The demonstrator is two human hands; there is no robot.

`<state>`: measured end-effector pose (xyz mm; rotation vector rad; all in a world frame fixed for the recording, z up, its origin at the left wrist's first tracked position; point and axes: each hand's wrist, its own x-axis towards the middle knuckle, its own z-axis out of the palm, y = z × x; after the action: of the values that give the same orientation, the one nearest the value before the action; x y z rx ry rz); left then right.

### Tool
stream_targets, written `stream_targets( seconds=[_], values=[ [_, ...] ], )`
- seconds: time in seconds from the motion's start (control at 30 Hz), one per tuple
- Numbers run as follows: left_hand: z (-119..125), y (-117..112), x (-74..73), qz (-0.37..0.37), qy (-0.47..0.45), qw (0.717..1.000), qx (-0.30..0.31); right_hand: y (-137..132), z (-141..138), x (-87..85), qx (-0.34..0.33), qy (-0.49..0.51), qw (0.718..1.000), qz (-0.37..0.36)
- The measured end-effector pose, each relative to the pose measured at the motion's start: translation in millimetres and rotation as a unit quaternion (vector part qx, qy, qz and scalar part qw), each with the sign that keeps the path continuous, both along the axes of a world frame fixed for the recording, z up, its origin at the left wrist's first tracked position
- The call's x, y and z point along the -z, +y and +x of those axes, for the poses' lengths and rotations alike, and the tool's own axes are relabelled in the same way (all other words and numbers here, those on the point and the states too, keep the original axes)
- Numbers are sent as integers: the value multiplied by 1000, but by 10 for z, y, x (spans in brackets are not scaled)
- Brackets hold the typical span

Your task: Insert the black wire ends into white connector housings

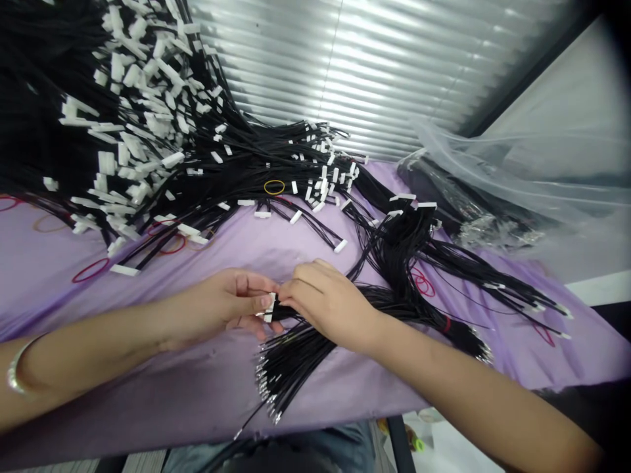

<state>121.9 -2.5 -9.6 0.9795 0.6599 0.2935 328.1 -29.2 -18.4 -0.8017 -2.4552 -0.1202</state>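
Closely, left hand (217, 307) pinching white connector (269, 307), right hand (328, 305) clasping black wires (290, 310), purple cloth edge (187, 430) below

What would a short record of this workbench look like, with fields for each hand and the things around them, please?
Left hand: pinches a white connector between thumb and fingers
Right hand: grips black wires right beside the connector
Wire ends: crimped metal terminals, fanned out below the hands
Surface: purple cloth
Nearby: heap of black wires with white connectors; red rubber band; yellow rubber band; clear plastic bag
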Motion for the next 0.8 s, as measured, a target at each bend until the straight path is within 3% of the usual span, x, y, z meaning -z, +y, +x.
stream_targets(
  seconds=[0.23,0.37,0.47,0.67,0.8],
  values=[
    [14,-3,51,31,17,999,-2,-5,-66,89,20,-27,999,6],
    [-5,-23,55,15,26,1000,-4,-13,-6,1,22,-50,998,-7],
    [-22,-38,94,40,35,998,-41,-97,72,-110,29,-74,997,-26],
    [15,-129,163,160,12,987,-15,-262,196,-192,80,-90,985,-124],
    [31,-207,137,205,22,978,-21,-75,409,-325,16,-118,969,-217]
  ],
)
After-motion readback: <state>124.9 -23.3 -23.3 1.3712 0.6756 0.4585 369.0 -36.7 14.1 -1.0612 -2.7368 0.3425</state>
